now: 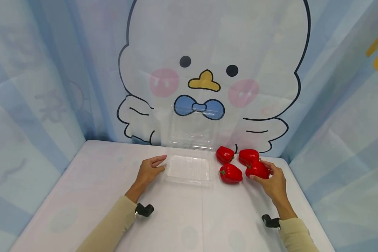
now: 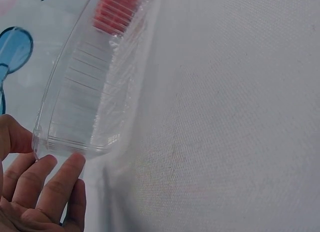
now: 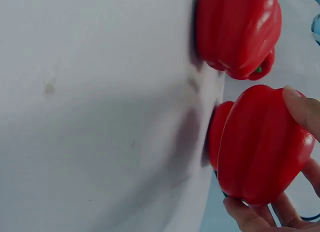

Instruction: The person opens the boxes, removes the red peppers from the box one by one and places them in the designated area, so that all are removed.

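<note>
A clear plastic clamshell box (image 1: 189, 168) lies on the table, its lid (image 1: 193, 127) standing up at the back. At its left end my left hand (image 1: 149, 171) pinches the rim, thumb on one side and fingers on the other; the left wrist view shows this left hand (image 2: 42, 179) at the box's corner. On the right, my right hand (image 1: 274, 182) grips a red bell pepper (image 1: 257, 169), thumb and fingers around its sides. Seen in the right wrist view, that bell pepper (image 3: 262, 147) seems to be just off the table, partly covering another pepper behind it.
More red bell peppers stand right of the box: one at the back (image 1: 224, 154), one in front of it (image 1: 230, 174), and one behind the held pepper (image 1: 248, 156). A printed curtain (image 1: 208, 42) closes off the back and sides of the white table (image 1: 176, 217).
</note>
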{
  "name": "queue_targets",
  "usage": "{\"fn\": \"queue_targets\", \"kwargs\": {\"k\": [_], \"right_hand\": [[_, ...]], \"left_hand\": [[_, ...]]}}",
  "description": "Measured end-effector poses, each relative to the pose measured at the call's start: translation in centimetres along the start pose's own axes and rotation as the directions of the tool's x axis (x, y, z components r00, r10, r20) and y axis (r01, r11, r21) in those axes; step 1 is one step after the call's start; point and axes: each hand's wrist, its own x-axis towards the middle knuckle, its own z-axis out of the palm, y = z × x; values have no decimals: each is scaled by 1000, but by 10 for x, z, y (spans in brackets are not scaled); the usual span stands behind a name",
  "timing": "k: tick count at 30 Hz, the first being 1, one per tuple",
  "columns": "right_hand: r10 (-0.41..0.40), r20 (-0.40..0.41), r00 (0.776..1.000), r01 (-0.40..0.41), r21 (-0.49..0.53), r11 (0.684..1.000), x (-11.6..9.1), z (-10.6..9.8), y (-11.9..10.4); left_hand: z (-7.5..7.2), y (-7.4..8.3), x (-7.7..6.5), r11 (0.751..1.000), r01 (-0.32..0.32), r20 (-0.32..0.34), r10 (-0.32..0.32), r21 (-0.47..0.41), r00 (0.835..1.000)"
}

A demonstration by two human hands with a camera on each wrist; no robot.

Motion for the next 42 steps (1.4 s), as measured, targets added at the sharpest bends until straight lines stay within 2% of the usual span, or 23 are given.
{"fn": "queue_targets", "kwargs": {"k": [6, 16, 27, 34, 42], "right_hand": [[40, 33, 999, -40, -8, 999, 5, 8, 12], [90, 70, 994, -88, -23, 996, 8, 14, 17], [106, 83, 991, -104, -28, 994, 4, 14, 11], [59, 24, 998, -57, -63, 996, 1, 15, 8], [-50, -30, 998, 46, -115, 992, -6, 24, 4]], "left_hand": [[-1, -1, 0, 1000, 14, -5, -14, 1, 1000], [-3, -1, 2, 1000, 24, -6, -24, 11, 1000], [-4, -5, 2, 1000, 25, -8, -25, 7, 1000], [-4, -5, 0, 1000, 27, -10, -27, 9, 1000], [-8, -6, -7, 999, 27, -5, -27, 16, 1000]]}}
